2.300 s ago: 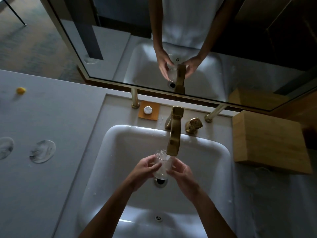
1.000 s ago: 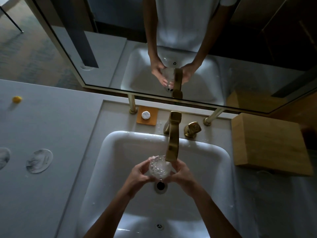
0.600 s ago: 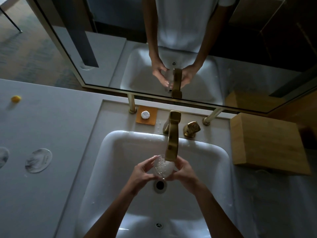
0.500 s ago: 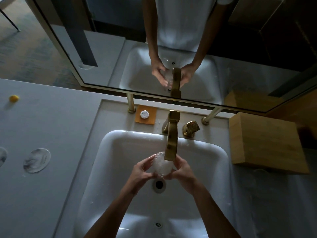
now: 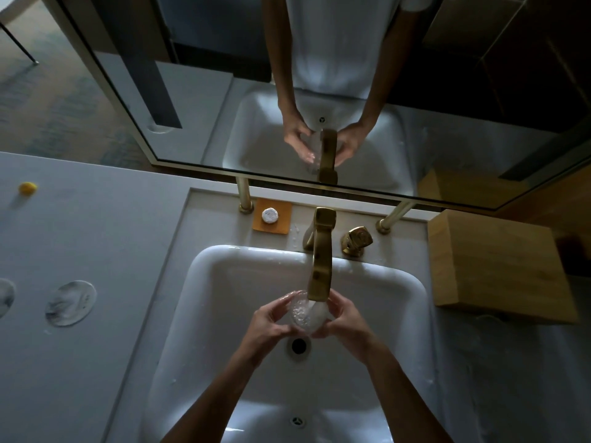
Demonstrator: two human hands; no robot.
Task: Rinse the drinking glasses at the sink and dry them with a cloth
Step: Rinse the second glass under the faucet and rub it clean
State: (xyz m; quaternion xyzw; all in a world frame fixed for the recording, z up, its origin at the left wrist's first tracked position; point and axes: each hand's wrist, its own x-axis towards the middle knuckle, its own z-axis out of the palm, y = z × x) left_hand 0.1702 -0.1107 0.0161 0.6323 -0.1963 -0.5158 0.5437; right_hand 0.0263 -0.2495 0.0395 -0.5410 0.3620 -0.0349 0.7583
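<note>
Two hands hold my glass (image 5: 305,313) under the tap (image 5: 319,266), over the sink (image 5: 224,282) middle: left hand (image 5: 268,324) and right hand (image 5: 347,319) curled round it. I've tipped it sideways now; still rinsing.

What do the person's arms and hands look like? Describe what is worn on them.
Both forearms are bare up to the frame's lower edge, with no sleeve there. The left hand and right hand wear no gloves; I make out no rings, watch or bracelets. The mirror shows a short-sleeved white top.
</note>
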